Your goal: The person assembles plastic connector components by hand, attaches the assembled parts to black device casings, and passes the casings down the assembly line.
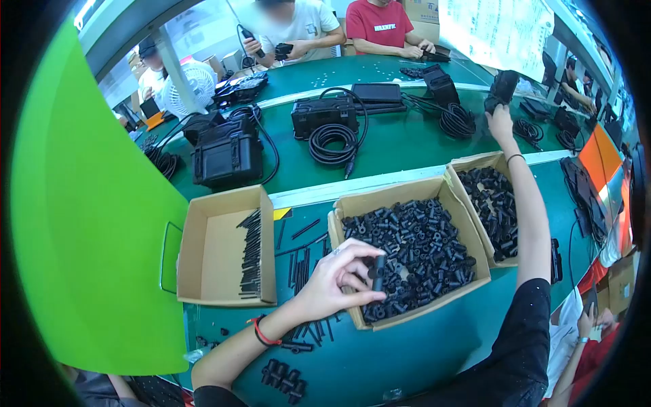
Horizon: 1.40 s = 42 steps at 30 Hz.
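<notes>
My left hand [344,277] pinches a short black tubular part [380,273] upright between thumb and fingers. It is over the near left side of a cardboard box [412,317] full of small black tubular fittings [420,247]. My right hand [500,124] reaches far forward and is closed on a black device [503,88] at the far side of the bench; its fingertips are partly hidden. My right forearm passes over a second cardboard box [468,163] holding more black fittings [494,210].
At left, a cardboard box [210,254] holds thin black rods [251,261]; more rods [298,268] lie beside it. Black fittings [283,381] lie near me. A green panel [88,224] stands left. Cased devices [227,152] and coiled cables [332,141] line the belt. Co-workers [383,30] sit opposite.
</notes>
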Each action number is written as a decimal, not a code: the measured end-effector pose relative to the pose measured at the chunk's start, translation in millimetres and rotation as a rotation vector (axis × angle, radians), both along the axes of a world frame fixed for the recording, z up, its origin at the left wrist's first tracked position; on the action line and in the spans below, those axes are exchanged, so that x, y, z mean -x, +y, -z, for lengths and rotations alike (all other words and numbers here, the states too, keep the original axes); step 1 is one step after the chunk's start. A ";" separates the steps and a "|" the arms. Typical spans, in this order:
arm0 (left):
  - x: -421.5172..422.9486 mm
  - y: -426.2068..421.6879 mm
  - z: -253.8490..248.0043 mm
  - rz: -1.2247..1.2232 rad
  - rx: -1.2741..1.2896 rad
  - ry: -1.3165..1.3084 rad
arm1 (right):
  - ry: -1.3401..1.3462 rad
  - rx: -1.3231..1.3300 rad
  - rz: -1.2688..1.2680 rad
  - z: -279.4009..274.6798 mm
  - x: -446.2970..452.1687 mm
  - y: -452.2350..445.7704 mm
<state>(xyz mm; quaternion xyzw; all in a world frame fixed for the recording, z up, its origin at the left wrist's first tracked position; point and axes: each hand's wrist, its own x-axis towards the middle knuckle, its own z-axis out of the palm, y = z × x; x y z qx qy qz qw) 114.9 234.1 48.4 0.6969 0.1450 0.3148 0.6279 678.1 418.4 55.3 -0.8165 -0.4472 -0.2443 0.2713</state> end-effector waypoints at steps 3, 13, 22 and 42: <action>-0.3 -0.4 3.0 -0.021 -0.031 0.012 | -0.018 -0.072 -0.102 -45.8 27.8 -49.9; -0.8 -2.7 7.5 -0.041 -0.109 -0.015 | 0.557 -0.482 -0.569 -120.7 179.3 -323.6; -1.2 -13.4 -2.9 -0.170 -0.026 -0.004 | 1.328 0.043 -0.580 -37.5 244.0 -408.3; 63.8 -133.7 -8.0 -0.334 -0.271 0.319 | 0.625 0.287 -0.859 -1.4 322.5 -388.1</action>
